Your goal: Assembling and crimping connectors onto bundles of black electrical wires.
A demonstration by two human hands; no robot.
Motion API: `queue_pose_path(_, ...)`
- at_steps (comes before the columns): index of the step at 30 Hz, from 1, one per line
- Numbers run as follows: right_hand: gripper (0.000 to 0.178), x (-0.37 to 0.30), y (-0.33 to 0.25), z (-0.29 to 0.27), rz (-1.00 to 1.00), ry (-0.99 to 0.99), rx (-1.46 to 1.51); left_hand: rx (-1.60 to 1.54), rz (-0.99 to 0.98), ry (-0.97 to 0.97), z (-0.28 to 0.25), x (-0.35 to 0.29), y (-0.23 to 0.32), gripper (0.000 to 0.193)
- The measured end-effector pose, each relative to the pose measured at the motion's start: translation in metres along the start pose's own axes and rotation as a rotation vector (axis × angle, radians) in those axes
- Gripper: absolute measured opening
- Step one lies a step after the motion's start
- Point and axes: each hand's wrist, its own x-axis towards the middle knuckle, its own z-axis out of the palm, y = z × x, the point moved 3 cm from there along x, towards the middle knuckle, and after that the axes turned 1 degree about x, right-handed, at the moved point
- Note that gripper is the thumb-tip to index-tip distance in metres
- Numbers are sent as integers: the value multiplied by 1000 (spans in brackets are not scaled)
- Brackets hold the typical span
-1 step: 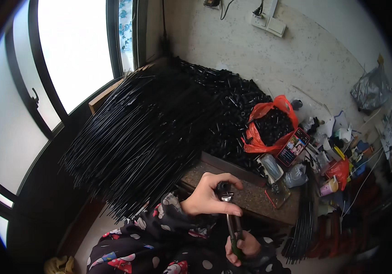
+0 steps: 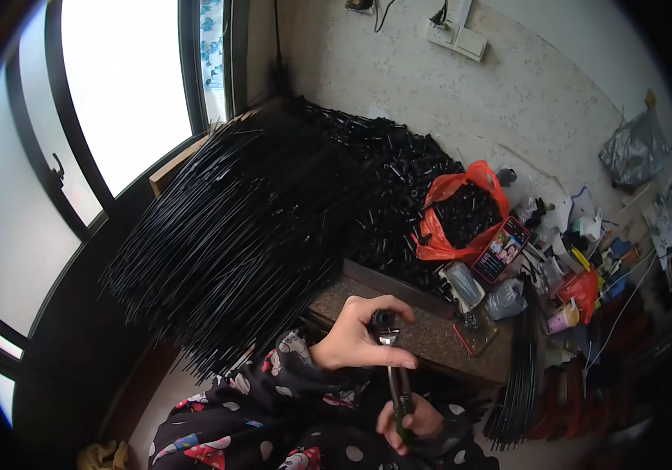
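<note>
Above the front edge of the workbench [image 2: 344, 301], my left hand [image 2: 351, 338] is curled, with a small black cylindrical part [image 2: 384, 319] between its fingers and thumb. My right hand [image 2: 422, 419] is lower and to the right, wrapped round the green-ended handles of a pair of pliers [image 2: 399, 382]. The pliers point upward past my left thumb, and their shiny metal jaws meet the lower end of the black part. Whether the jaws bite on it is too small to tell.
Long thin black rods or wires [image 2: 210, 243] fill the left of the bench. Behind lies a heap of small black parts [image 2: 398, 176], beside a red plastic bag [image 2: 434, 249] of more parts. A phone [image 2: 502, 249] leans there, with clutter and a cup [image 2: 563, 318] at right.
My right hand has shifted very slightly left, and the plier handles look a little closer together. My left hand stays in place.
</note>
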Motion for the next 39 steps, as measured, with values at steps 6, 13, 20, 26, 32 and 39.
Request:
queue_pose_path(6, 55, 3, -28, -1, -798, 767, -1130, 34, -4, 10, -7, -3, -2, 53)
queue_pose_path(13, 32, 9, 12, 11, -201, 315, -496, -87, -48, -2, 1, 3, -6, 46)
queue_pose_path(20, 53, 5, -10, 9, -94, -164, 68, 33, -102, 59, 3, -3, -7, 34)
queue_pose_path(26, 32, 9, 20, 6, -83, 126, -35, 6, -169, 91, 21, -2, -17, 23)
queue_pose_path(32, 9, 26, 43, 9, -117, 135, 268, 54, -290, 304, 39, -7, -41, 21)
queue_pose_path(39, 15, 34, 13, -159, -408, 1223, -856, -80, -173, 218, 37, -2, -48, 40)
